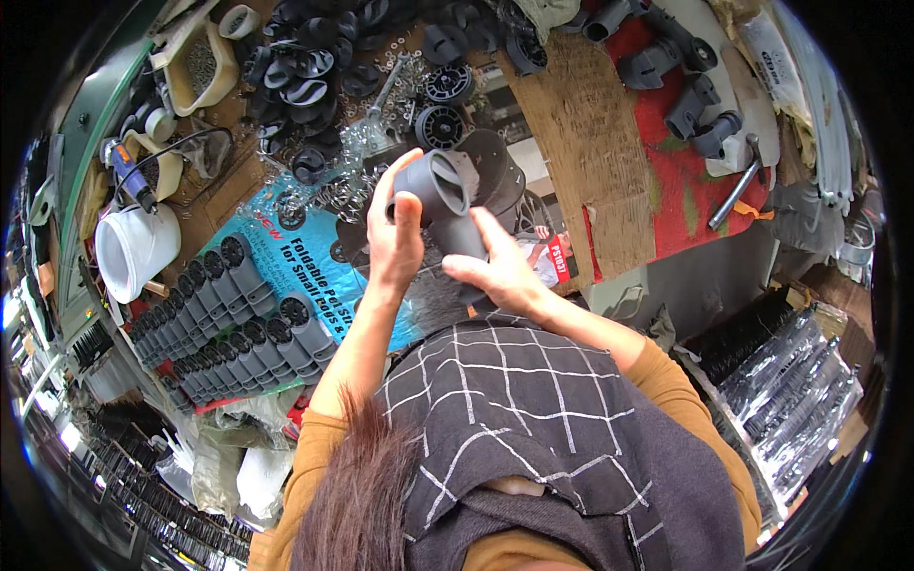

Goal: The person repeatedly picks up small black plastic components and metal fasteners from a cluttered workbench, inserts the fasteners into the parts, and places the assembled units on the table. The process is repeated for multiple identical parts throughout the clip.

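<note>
Above the middle of the bench, both hands hold a grey plastic wheel housing (433,188), a tube-shaped part with a round open mouth. My left hand (398,249) wraps its left side, thumb and fingers around the wide end. My right hand (505,274) grips the narrower lower end between thumb and fingers. Just beyond lie spoked black wheels (439,127) and a pile of dark curved plastic pieces (303,81). Loose metal springs and washers (357,195) are scattered beside the left hand. What sits inside the housing's mouth cannot be made out.
Rows of grey wheel housings (214,285) stand at the left on a printed blue sheet (314,252). A white bucket (138,243) and a power screwdriver (131,176) are far left. At right, a hammer (738,190) and grey fittings (690,105) lie on red cloth beside cardboard (586,143).
</note>
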`<move>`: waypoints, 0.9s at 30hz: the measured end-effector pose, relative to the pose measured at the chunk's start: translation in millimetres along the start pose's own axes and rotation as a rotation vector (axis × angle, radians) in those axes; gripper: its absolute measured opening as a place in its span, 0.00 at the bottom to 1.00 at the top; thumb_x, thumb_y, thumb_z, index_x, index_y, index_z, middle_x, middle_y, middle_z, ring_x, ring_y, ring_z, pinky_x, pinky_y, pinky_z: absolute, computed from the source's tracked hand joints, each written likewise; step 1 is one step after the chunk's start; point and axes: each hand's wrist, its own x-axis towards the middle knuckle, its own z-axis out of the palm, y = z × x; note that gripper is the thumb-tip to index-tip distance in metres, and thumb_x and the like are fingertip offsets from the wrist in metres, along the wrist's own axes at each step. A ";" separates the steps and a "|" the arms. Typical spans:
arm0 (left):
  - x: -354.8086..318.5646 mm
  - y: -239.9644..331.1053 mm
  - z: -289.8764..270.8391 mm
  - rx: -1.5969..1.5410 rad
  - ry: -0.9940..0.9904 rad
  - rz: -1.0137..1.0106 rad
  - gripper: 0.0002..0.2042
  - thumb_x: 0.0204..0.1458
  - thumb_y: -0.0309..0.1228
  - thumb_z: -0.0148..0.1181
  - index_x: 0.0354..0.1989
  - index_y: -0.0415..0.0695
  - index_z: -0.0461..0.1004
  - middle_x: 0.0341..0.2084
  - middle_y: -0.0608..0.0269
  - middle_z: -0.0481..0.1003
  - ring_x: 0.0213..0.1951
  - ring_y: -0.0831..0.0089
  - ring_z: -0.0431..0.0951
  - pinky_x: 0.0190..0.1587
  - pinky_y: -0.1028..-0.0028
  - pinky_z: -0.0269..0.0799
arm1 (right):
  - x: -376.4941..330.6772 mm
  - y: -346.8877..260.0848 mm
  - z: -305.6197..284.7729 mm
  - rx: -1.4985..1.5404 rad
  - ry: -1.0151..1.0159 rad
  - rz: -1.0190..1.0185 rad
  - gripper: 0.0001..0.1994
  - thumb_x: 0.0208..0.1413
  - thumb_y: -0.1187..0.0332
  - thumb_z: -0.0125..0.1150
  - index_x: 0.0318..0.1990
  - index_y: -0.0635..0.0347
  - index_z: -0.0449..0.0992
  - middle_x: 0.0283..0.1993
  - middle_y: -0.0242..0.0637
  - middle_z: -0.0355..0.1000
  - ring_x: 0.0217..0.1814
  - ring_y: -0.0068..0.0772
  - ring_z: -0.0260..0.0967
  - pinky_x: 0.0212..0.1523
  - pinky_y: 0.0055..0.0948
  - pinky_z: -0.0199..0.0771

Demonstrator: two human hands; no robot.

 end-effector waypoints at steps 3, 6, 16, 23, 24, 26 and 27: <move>-3.2 10.6 4.7 0.105 0.079 0.061 0.30 0.61 0.55 0.38 0.47 0.35 0.72 0.37 0.58 0.75 0.40 0.74 0.73 0.46 0.74 0.66 | -8.4 -12.0 13.7 0.048 0.017 0.019 0.31 0.46 0.61 0.66 0.57 0.63 0.62 0.48 0.43 0.69 0.49 0.30 0.66 0.52 0.31 0.66; -11.1 22.1 5.9 -0.193 0.136 -0.113 0.23 0.62 0.42 0.36 0.46 0.34 0.72 0.38 0.58 0.75 0.39 0.73 0.73 0.45 0.74 0.67 | -20.8 -15.7 16.9 -0.119 -0.008 -0.049 0.32 0.44 0.60 0.66 0.56 0.63 0.62 0.47 0.45 0.69 0.48 0.33 0.67 0.50 0.32 0.67; -21.6 31.3 2.0 -0.603 0.158 -0.239 0.24 0.64 0.46 0.37 0.41 0.37 0.74 0.33 0.59 0.77 0.34 0.71 0.76 0.43 0.73 0.71 | -37.8 -28.1 28.4 -0.311 0.048 -0.018 0.33 0.47 0.52 0.63 0.55 0.63 0.62 0.46 0.45 0.69 0.45 0.37 0.68 0.49 0.34 0.67; -36.6 44.3 9.8 -0.359 0.057 -0.079 0.23 0.64 0.42 0.37 0.39 0.34 0.75 0.32 0.59 0.77 0.34 0.73 0.75 0.40 0.73 0.70 | -17.8 -40.3 7.3 -0.974 0.313 -0.822 0.17 0.58 0.52 0.54 0.28 0.58 0.69 0.28 0.39 0.66 0.32 0.44 0.63 0.35 0.38 0.61; -35.3 47.1 11.3 -0.248 0.083 0.027 0.23 0.64 0.42 0.37 0.39 0.34 0.75 0.32 0.59 0.77 0.34 0.73 0.75 0.39 0.73 0.70 | -18.7 -39.5 8.0 -0.873 0.260 -0.799 0.18 0.58 0.52 0.55 0.27 0.57 0.69 0.27 0.38 0.66 0.32 0.44 0.63 0.35 0.38 0.61; -33.1 52.7 10.2 -0.106 0.086 0.094 0.23 0.63 0.41 0.38 0.38 0.34 0.75 0.32 0.58 0.77 0.33 0.74 0.75 0.39 0.75 0.69 | -22.9 -38.8 11.7 -0.762 0.178 -0.766 0.19 0.57 0.51 0.55 0.24 0.56 0.68 0.25 0.38 0.66 0.30 0.43 0.63 0.36 0.38 0.60; -33.9 54.3 11.3 -0.219 0.044 0.020 0.23 0.63 0.42 0.38 0.38 0.34 0.75 0.31 0.58 0.77 0.33 0.74 0.75 0.39 0.75 0.69 | -23.8 -41.3 10.2 -0.847 0.267 -0.803 0.18 0.58 0.52 0.54 0.25 0.56 0.68 0.26 0.37 0.67 0.31 0.43 0.63 0.35 0.37 0.60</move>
